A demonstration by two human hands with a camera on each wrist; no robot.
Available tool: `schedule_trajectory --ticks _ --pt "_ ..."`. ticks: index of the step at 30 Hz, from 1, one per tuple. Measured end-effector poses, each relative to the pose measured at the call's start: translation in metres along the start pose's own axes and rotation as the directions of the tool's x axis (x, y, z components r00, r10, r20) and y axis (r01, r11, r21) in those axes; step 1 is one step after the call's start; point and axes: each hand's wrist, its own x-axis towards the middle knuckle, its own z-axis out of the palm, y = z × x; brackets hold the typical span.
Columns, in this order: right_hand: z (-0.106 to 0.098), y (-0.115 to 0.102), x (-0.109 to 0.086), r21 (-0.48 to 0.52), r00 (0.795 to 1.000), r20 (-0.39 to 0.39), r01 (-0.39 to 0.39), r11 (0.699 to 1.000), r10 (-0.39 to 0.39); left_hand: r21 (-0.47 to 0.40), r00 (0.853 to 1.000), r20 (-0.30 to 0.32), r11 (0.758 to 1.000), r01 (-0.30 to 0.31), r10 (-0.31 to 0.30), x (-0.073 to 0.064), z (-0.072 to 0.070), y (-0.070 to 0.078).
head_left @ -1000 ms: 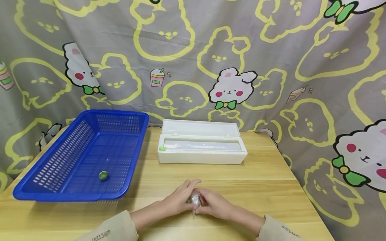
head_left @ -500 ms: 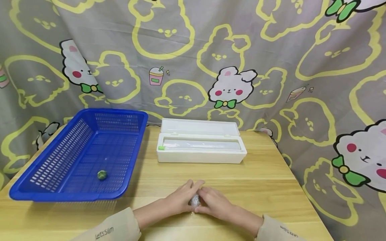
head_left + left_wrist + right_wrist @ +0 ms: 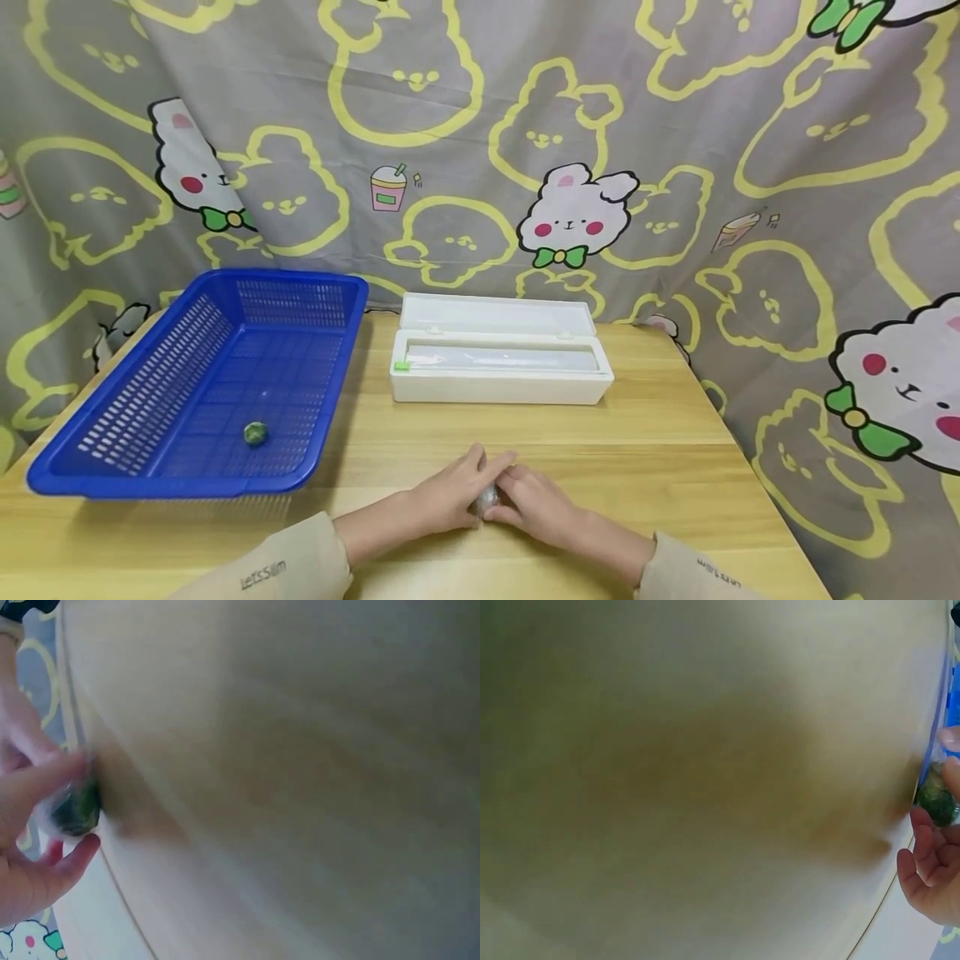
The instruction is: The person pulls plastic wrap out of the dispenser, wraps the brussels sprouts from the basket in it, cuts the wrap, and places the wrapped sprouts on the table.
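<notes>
Between my two hands, near the front of the table, is a small round green Brussels sprout (image 3: 486, 498) in shiny clear cling film. My left hand (image 3: 450, 495) grips it from the left, thumb low and fingers over the top. From the right, my right hand (image 3: 542, 503) holds it too, its thumb at the lower side. The fingers of both hands meet above the sprout and hide much of it. Its dark green side shows through the film in the left wrist view, where the wrapped sprout (image 3: 79, 810) sits between fingertips, and in the right wrist view.
A blue plastic basket (image 3: 347, 367) stands at the left, with one bare Brussels sprout (image 3: 256, 433) inside. At the back middle is a white cling film box (image 3: 501, 390), lid raised, a film roll (image 3: 502, 359) inside and a green slider on its rim. A patterned curtain hangs behind.
Both hands keep their hold on the wrapped sprout and have drawn slightly closer over it. The loose film end below it, visible earlier, no longer shows. Basket and box stay put.
</notes>
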Motion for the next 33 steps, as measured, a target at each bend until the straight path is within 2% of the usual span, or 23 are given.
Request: schedule_trajectory --ticks 5,9,11,13,16,18,20,22,24,26,29,33 --pt "-0.001 0.002 0.003 0.071 1.000 0.014 -0.016 0.997 0.016 0.091 0.995 -0.080 0.995 -0.050 0.057 0.001 0.005 -0.002" --pt "-0.001 0.000 0.005 0.084 0.999 0.009 -0.042 0.996 0.042 0.108 0.996 -0.070 0.993 -0.045 0.052 0.002 0.006 -0.003" --pt "-0.001 -0.001 0.006 0.080 0.999 0.008 -0.051 0.995 0.051 0.050 1.000 -0.017 0.999 -0.019 0.020 0.002 0.003 -0.004" --pt "-0.001 0.000 0.006 0.082 0.998 0.014 -0.056 0.995 0.055 -0.044 0.999 0.041 0.999 0.026 -0.025 0.002 -0.002 -0.006" --pt "-0.001 0.003 0.006 0.130 0.999 0.028 -0.030 0.991 0.027 -0.185 0.994 0.084 0.980 0.078 -0.063 -0.001 -0.010 -0.007" --pt "-0.002 0.005 0.006 0.201 0.999 0.046 -0.014 0.979 0.004 -0.252 0.995 0.072 0.964 0.082 -0.066 -0.004 -0.014 -0.009" --pt "-0.003 0.007 0.005 0.304 0.998 0.070 -0.017 0.952 -0.004 -0.296 0.997 0.052 0.952 0.074 -0.061 -0.005 -0.017 -0.010" --pt "-0.003 0.008 0.005 0.399 0.995 0.093 -0.055 0.915 0.019 -0.328 0.997 0.036 0.942 0.072 -0.064 -0.006 -0.017 -0.010" --pt "-0.003 0.008 0.006 0.460 0.992 0.109 -0.103 0.882 0.059 -0.331 0.998 0.014 0.942 0.060 -0.059 -0.005 -0.016 -0.010" --pt "-0.001 0.007 0.006 0.492 0.988 0.112 -0.145 0.858 0.103 -0.327 0.999 -0.008 0.944 0.047 -0.053 -0.003 -0.015 -0.010" --pt "0.000 0.006 0.006 0.503 0.984 0.095 -0.176 0.846 0.148 -0.319 0.998 -0.026 0.947 0.047 -0.058 -0.001 -0.013 -0.010" --pt "0.000 0.007 0.005 0.526 0.986 0.085 -0.168 0.833 0.145 -0.389 0.994 0.028 0.915 0.105 -0.102 0.000 -0.015 -0.012"
